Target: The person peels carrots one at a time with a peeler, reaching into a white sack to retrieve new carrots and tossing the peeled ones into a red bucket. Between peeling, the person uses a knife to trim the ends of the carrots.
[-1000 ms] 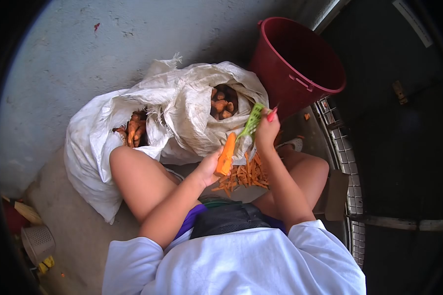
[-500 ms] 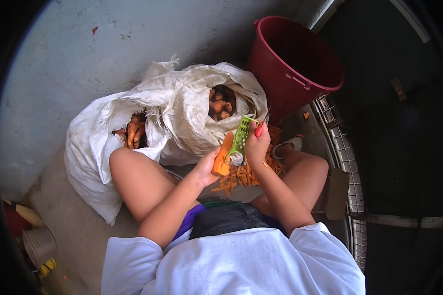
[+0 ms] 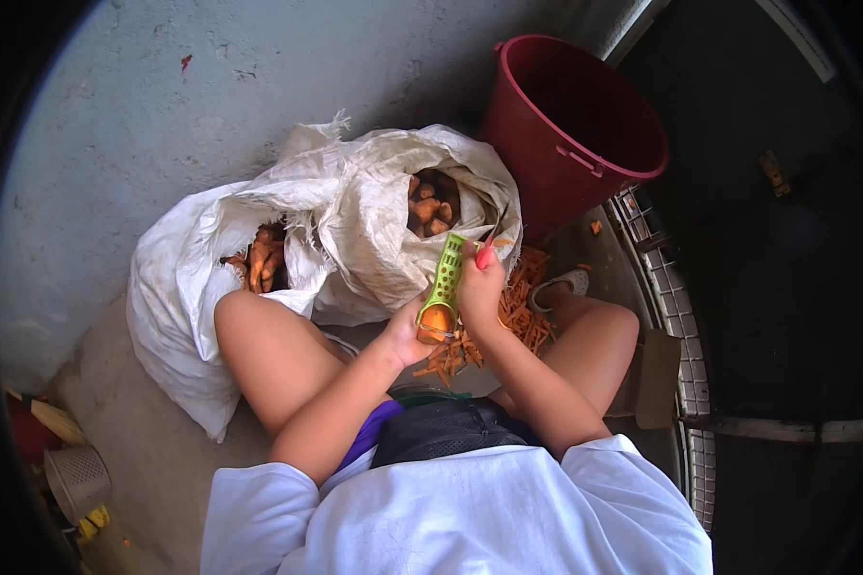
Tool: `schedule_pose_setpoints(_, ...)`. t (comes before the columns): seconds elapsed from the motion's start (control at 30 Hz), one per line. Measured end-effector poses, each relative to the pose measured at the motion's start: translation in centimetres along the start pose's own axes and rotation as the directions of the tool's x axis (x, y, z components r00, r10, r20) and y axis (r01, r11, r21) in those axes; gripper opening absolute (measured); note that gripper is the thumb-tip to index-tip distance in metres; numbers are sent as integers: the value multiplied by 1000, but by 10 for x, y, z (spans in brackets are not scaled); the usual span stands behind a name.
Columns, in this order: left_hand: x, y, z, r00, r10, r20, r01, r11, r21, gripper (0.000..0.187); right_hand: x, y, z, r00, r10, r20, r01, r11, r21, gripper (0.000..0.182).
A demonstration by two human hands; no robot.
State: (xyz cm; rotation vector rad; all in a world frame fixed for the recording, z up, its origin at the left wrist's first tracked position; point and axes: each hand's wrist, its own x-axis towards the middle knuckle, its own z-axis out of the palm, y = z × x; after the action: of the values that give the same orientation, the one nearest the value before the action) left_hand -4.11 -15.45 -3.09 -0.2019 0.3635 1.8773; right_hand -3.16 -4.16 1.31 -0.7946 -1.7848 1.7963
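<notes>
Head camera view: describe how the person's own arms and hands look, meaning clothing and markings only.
Both arms are bare from the short white sleeves of a T-shirt down to the hands. The left hand and right hand wear no gloves. No watch, bracelet or ring shows. Nails are too small to judge.

Grey concrete floor (image 3: 115,115) with white sacks (image 3: 355,220), red bucket (image 3: 571,125), carrot peelings (image 3: 518,307).
</notes>
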Motion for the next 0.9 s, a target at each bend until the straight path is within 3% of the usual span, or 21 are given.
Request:
schedule_pose_setpoints(0.2, -3, -1, 5, 997, 57, -61, -48, 990, 136, 32, 1, 0, 2, 1000, -1, -11, 0, 996, -95, 17)
schedule_pose_setpoints(0.33, 0, 0, 11, 991, 70, -113, -65, 997, 43, 29, 5, 3, 0, 997, 80, -7, -81, 996, -47, 18)
schedule_pose_setpoints(0.4, -1, -1, 16, 979, 95, -182, -94, 995, 16, 30, 6, 10, 0, 996, 93, 5, -91, 983, -160, 18)
schedule_pose_setpoints(0.5, 1, -1, -8, 996, -3, 91, 1, 1000, 21, 31, 9, 15, 0, 999, 20, -44, -28, 978, -206, 17)
schedule_pose_setpoints(0.6, 4, -1, -11, 986, 9, 169, -11, 1000, 9, 34, 13, 14, -2, 998, -40, -48, 30, 980, -196, 16)
schedule_pose_setpoints(0.7, 1, 1, 2, 996, 53, -76, -54, 998, -18, 34, 2, 7, 3, 1000, -1, -9, 0, 984, -181, 15)
schedule_pose_setpoints(0.8, 3, -3, 8, 973, 87, -215, -102, 993, -62, 34, 2, 16, 3, 997, -81, -13, 77, 981, -180, 17)
schedule_pose_setpoints(0.83, 1, -2, 10, 979, 85, -184, -89, 996, -11, 35, 1, 16, 4, 995, -102, -19, 97, 978, -184, 16)
schedule_pose_setpoints(0.9, -3, -2, 12, 989, 75, -124, -64, 994, 92, 35, 2, 12, 4, 986, -161, -39, 136, 923, -360, 14)
